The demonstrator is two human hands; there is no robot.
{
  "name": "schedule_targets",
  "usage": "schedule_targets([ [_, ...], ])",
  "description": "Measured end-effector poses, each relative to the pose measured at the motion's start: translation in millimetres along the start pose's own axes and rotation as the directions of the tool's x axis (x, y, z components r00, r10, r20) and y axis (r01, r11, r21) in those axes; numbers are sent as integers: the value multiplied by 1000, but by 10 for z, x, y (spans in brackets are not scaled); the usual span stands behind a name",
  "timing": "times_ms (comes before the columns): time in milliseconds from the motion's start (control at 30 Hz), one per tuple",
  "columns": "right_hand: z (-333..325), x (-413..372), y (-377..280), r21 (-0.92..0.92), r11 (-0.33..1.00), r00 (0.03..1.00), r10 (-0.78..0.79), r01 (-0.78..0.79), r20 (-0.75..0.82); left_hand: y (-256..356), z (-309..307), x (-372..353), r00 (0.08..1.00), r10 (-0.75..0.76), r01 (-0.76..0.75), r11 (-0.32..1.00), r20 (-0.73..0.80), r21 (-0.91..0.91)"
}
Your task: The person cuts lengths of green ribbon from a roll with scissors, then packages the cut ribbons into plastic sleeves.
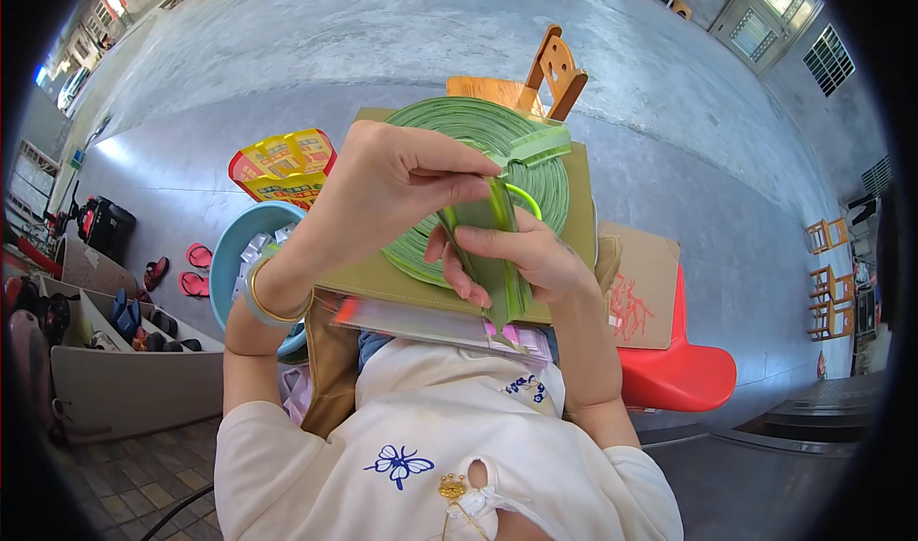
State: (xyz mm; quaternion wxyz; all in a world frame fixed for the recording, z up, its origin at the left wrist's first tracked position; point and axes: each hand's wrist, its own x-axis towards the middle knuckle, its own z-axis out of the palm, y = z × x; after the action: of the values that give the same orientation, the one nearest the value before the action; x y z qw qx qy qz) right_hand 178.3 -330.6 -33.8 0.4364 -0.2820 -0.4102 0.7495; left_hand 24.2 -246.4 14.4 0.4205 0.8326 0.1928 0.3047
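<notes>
In front of my body, both hands are closed on a folded green ribbon (499, 273) with shiny, lighter green edges. My left hand (382, 183), with a bangle at its wrist, pinches the upper end between thumb and fingertips. Lower down, my right hand (524, 254) grips the ribbon's sides, thumb across its face and fingers partly hidden behind. Beneath them, a large coil of green ribbon (411, 120) lies on an olive-green board (368, 288). A translucent green strip (540, 143) rests across the coil's upper right, and part of a bright green ring (525, 197) shows near its middle.
At left stand a blue basin (226, 264) holding pale pieces and a yellow-red bag (285, 165). A red chair (674, 374) with cardboard (645, 278) on it is at right. Beyond the board stands a wooden chair (555, 68). Pink slippers (195, 284) lie on the floor.
</notes>
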Motion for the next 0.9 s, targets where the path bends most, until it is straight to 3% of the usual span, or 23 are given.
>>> schedule_targets([
  [133, 14, -19, -28, 2, 1000, 1000, -10, 10, 2, -16, 22, 16, 1000, -25, 24, 998, -16, -55],
  [267, -18, -38, -28, 42, 999, 998, -22, 19, 55, -4, 27, 77, 992, -126, 122, 963, -2, -241],
  [367, -66, -4, -24, -32, 999, 1000, -18, 17, -19, -133, -16, 146, 994, -101, 110, 960, 50, -258],
  [400, -75, 3, -14, -267, 962, 988, -92, 56, -125, -209, -21, 173, 995, -83, 95, 959, 54, -268],
  [467, -101, 27, 8, -686, 726, 918, -297, 40, -261, -421, -48, 231, 997, -69, 77, 973, 43, -218],
  [533, -199, 69, 157, -969, 246, 764, -621, -23, -176, -609, -82, 267, 997, -78, 79, 992, 11, -98],
  [567, -219, 83, 209, -993, -22, 674, -736, -113, -60, -600, -90, 269, 964, -248, 263, 943, 94, -205],
  [633, -137, 96, 197, -955, -128, 683, -725, -266, -93, -487, -89, 267, 797, -523, 603, 714, 302, -355],
  [733, -132, 160, 252, -887, -227, 680, -723, -403, -124, -397, 49, 287, 826, -464, 560, 743, 321, -367],
  [767, -142, 175, 275, -865, -250, 677, -724, -435, -131, -403, 55, 297, 861, -421, 498, 813, 285, -301],
  [867, -78, 165, 282, -901, -223, 711, -692, -372, -123, -431, 24, 333, 937, -284, 300, 952, 204, -52],
  [900, -72, 128, 259, -965, -63, 727, -671, -255, -148, -442, -3, 334, 950, -245, 239, 969, 192, 54],
])
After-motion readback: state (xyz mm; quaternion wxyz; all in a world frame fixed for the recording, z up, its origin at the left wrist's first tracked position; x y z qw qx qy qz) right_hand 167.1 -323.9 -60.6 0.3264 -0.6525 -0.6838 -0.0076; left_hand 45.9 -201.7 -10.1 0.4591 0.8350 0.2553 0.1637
